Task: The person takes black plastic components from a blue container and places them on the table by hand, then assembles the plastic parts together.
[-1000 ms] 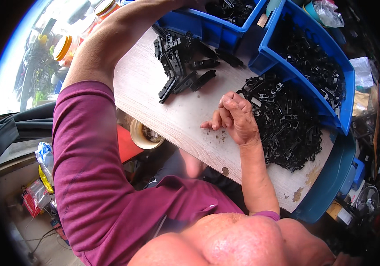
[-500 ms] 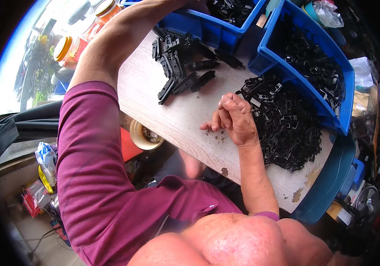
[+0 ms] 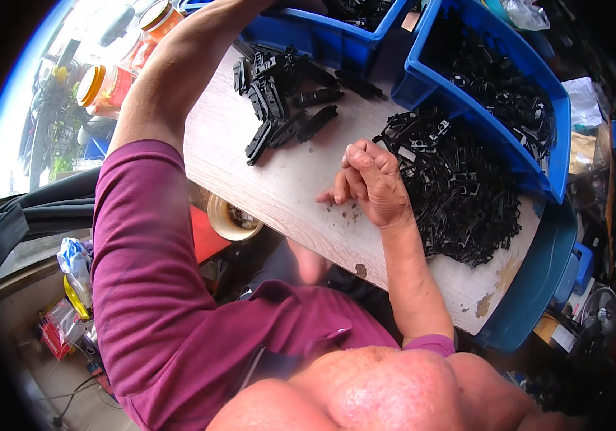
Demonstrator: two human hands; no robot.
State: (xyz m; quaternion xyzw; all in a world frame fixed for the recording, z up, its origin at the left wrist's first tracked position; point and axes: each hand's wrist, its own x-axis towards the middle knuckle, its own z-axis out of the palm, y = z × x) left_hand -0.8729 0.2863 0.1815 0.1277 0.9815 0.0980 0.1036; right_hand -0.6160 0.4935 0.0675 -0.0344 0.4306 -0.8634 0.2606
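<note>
My left forearm (image 3: 204, 47) stretches to the far blue bin (image 3: 315, 37), which holds small black plastic parts. The left hand is almost wholly cut off by the upper edge and in shadow, so its fingers do not show. My right hand (image 3: 376, 183) is held over the table's front half, fingers curled and thumb against them, the outer fingers a little looser; nothing shows in its grasp. Just right of it lies a big heap of small black plastic clips (image 3: 459, 197). Longer black plastic pieces (image 3: 272, 100), some seemingly joined together, lie in a group beyond it to the left.
A second blue bin (image 3: 561, 136) of black parts stands behind the heap. A teal tub (image 3: 538, 280) sits at the table's right end. Jars with orange lids (image 3: 90, 85) stand by the window. A round cream container (image 3: 216, 219) is below the table's (image 3: 211, 154) left edge.
The whole view has shifted slightly, so table and bins sit a little further left and up. My right hand keeps its curled pose; my left arm still reaches to the far bin.
</note>
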